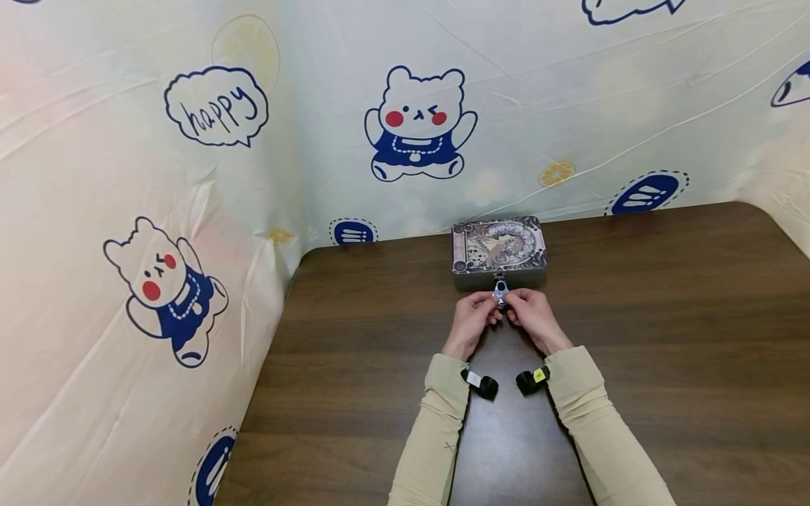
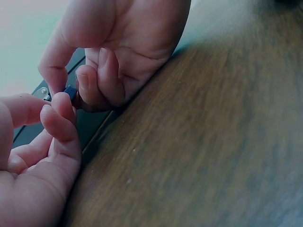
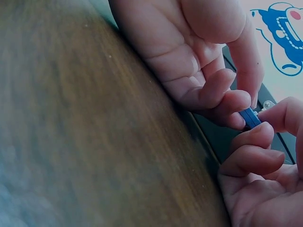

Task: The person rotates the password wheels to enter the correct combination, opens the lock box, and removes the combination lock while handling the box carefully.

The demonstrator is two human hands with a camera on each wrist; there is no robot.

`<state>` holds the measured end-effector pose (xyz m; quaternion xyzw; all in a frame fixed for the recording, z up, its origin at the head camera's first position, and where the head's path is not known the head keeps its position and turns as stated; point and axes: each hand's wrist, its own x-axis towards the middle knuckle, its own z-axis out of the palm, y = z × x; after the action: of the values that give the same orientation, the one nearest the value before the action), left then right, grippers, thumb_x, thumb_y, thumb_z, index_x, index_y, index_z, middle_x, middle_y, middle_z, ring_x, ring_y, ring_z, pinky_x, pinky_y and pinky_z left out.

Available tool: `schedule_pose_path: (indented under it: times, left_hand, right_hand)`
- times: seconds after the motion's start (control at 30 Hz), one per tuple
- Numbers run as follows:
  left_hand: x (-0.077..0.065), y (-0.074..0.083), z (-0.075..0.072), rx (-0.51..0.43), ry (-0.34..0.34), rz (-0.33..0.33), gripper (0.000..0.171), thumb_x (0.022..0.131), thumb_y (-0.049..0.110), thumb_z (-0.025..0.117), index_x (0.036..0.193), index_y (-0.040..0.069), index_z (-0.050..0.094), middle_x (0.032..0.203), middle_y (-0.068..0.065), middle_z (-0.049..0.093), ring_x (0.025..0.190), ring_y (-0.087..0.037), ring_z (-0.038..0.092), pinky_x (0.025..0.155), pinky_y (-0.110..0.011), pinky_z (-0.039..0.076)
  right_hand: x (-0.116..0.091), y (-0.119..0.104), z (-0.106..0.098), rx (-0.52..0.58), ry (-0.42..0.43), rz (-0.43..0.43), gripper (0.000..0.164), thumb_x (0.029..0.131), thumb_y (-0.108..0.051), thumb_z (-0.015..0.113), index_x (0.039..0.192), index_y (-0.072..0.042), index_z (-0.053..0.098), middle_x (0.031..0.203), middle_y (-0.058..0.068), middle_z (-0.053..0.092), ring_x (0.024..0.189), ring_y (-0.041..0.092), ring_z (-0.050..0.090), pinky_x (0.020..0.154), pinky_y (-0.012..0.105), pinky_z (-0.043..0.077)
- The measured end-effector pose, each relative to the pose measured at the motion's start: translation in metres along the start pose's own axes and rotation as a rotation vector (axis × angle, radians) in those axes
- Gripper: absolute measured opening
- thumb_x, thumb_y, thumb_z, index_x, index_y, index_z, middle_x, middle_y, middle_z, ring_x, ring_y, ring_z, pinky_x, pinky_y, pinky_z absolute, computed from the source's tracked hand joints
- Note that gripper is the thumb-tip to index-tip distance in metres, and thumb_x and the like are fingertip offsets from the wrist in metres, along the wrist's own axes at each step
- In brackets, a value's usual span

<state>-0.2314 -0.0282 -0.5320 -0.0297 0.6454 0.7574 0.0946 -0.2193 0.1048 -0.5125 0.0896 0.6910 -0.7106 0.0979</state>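
A small blue padlock [image 1: 500, 288] hangs at the front clasp of a box [image 1: 500, 246] with a dark, ornate printed lid. My left hand [image 1: 471, 320] pinches the padlock from the left, thumb and fingertips on its body. From the other side my right hand [image 1: 536, 320] grips it too, its fingertips close to the left ones. Both wrist views show the blue padlock body [image 3: 251, 118] between the two hands, mostly covered by fingers. Beside the fingertips a bit of the metal clasp [image 3: 268, 105] shows on the box's dark front.
The box stands at the back edge of a brown wooden table [image 1: 354, 365]. Behind and to the left hangs a pale curtain [image 1: 304, 126] printed with cartoon bears. Each sleeve cuff carries a small black wrist camera [image 1: 486, 388].
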Motion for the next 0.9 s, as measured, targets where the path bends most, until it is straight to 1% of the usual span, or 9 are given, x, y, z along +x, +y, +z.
schedule_pose_path:
  times: [0.17, 0.27, 0.4, 0.5, 0.63, 0.77, 0.9]
  left_hand:
    - [-0.0004, 0.0007, -0.001, -0.003, -0.009, -0.007, 0.019, 0.092, 0.002, 0.058, 0.105, -0.01, 0.065, 0.074, 0.001, 0.062, 0.057, -0.005, 0.057, 0.051, -0.015, 0.046]
    - [-0.0004, 0.0008, -0.0015, 0.004, -0.014, -0.012, 0.019, 0.092, 0.003, 0.059, 0.106, -0.009, 0.064, 0.074, 0.001, 0.062, 0.057, -0.005, 0.057, 0.051, -0.016, 0.046]
    - [0.0006, -0.0009, -0.0015, -0.001, -0.016, -0.013, 0.019, 0.092, 0.004, 0.06, 0.105, -0.009, 0.064, 0.074, 0.001, 0.063, 0.057, -0.005, 0.057, 0.051, -0.016, 0.046]
    - [0.0011, -0.0021, -0.0017, -0.008, -0.017, -0.011, 0.019, 0.092, 0.004, 0.06, 0.105, -0.009, 0.064, 0.073, 0.002, 0.063, 0.057, -0.005, 0.057, 0.051, -0.016, 0.046]
    - [0.0007, -0.0024, -0.0015, -0.019, -0.014, -0.007, 0.019, 0.092, 0.004, 0.06, 0.105, -0.01, 0.064, 0.073, 0.002, 0.063, 0.057, -0.005, 0.057, 0.051, -0.016, 0.046]
    - [-0.0001, -0.0013, -0.0007, -0.036, -0.009, -0.005, 0.018, 0.092, 0.003, 0.06, 0.104, -0.009, 0.065, 0.072, 0.002, 0.064, 0.056, -0.005, 0.057, 0.05, -0.015, 0.045]
    - [-0.0015, 0.0003, -0.0003, -0.043, -0.008, -0.002, 0.018, 0.092, 0.002, 0.059, 0.104, -0.01, 0.064, 0.072, 0.002, 0.064, 0.055, -0.005, 0.057, 0.05, -0.015, 0.045]
  right_hand:
    - [-0.0005, -0.0005, -0.0009, 0.04, -0.011, 0.006, 0.019, 0.096, -0.014, 0.05, 0.097, 0.005, 0.056, 0.062, -0.007, 0.05, 0.055, 0.002, 0.046, 0.051, 0.016, 0.043]
    - [-0.0003, -0.001, -0.0014, 0.121, -0.022, 0.025, 0.017, 0.097, -0.015, 0.049, 0.09, 0.0, 0.054, 0.062, -0.006, 0.05, 0.054, 0.002, 0.046, 0.049, 0.015, 0.042]
    - [0.0012, -0.0003, -0.0023, 0.216, -0.036, 0.052, 0.021, 0.099, -0.017, 0.046, 0.083, -0.004, 0.052, 0.062, -0.005, 0.049, 0.053, 0.003, 0.048, 0.047, 0.014, 0.041]
    - [0.0019, 0.0006, -0.0026, 0.208, -0.047, 0.047, 0.023, 0.1, -0.019, 0.046, 0.085, -0.004, 0.052, 0.062, -0.005, 0.049, 0.051, 0.003, 0.049, 0.046, 0.014, 0.041]
    - [0.0012, 0.0007, -0.0012, 0.148, -0.039, 0.03, 0.025, 0.1, -0.021, 0.046, 0.085, -0.002, 0.052, 0.062, -0.004, 0.048, 0.05, 0.003, 0.048, 0.045, 0.014, 0.041]
    - [0.0003, -0.0003, 0.0, 0.098, -0.029, 0.034, 0.026, 0.1, -0.023, 0.047, 0.085, -0.001, 0.051, 0.063, -0.004, 0.046, 0.048, 0.003, 0.049, 0.045, 0.015, 0.043]
    - [-0.0011, -0.0024, -0.0004, 0.071, -0.032, 0.039, 0.025, 0.099, -0.022, 0.048, 0.088, 0.001, 0.052, 0.063, -0.005, 0.047, 0.048, 0.002, 0.049, 0.046, 0.015, 0.043]
